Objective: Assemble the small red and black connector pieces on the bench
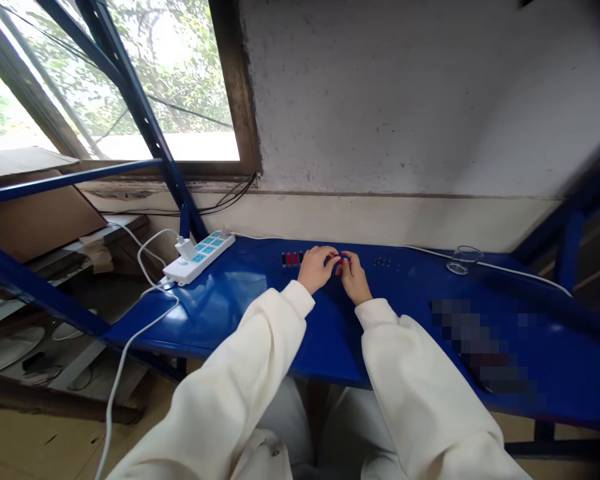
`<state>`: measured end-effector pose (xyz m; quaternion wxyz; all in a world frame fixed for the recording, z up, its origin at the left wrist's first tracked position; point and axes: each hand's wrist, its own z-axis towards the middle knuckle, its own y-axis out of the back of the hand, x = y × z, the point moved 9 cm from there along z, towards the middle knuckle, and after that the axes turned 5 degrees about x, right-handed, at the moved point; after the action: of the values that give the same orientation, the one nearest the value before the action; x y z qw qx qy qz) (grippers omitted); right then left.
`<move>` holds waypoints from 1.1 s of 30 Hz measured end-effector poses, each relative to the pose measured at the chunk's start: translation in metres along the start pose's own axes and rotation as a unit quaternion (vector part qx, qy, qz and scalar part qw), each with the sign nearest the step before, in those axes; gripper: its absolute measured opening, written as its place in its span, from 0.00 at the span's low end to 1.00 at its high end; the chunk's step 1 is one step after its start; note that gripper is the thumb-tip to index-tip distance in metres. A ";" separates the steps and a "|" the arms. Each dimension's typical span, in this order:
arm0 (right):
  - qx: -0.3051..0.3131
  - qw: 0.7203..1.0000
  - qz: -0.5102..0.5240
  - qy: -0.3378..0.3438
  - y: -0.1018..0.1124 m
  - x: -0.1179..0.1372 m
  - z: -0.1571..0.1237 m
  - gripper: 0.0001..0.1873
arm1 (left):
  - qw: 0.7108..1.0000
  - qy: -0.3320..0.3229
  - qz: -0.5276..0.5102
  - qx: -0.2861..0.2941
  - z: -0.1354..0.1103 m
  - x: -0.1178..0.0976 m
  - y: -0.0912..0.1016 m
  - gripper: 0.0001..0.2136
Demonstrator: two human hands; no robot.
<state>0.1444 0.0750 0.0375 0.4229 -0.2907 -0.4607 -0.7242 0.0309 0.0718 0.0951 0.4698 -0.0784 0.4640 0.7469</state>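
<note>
My left hand [316,268] is over the blue tabletop, fingers curled with the tips together; what they hold is too small to make out. Facing it closely, my right hand [354,277] pinches a small red piece [341,262] between thumb and fingers. Just left of my left hand stands a short row of small black and red cylinders [291,259], upright and side by side, one partly beside my knuckles. To the right of my right hand lie several tiny dark metal-looking parts [381,261].
A white power strip [197,259] with a plug and cable sits on the blue table [260,313] at left. Toward the right is a clear glass [464,268] near a white cable [525,275]. A blurred-out dark object [480,347] lies at front right. Blue frame posts flank the table.
</note>
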 end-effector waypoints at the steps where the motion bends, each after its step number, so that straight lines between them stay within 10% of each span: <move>1: -0.007 1.000 -0.002 0.000 0.001 0.000 -0.001 0.22 | 0.999 -0.018 0.030 0.029 0.009 -0.004 0.000 0.06; 13: 0.023 0.998 -0.048 0.036 -0.004 0.007 0.000 0.21 | 0.932 -0.008 0.250 0.263 0.056 0.046 -0.007 0.04; 33: 0.039 0.997 -0.061 0.034 -0.008 0.006 0.001 0.20 | 0.913 -0.013 0.304 0.272 0.040 0.061 -0.012 0.13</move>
<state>0.1351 0.0753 0.0391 0.4043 -0.2210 -0.4907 -0.7395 0.0201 0.1423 0.0761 0.2293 0.2066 0.6446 0.6994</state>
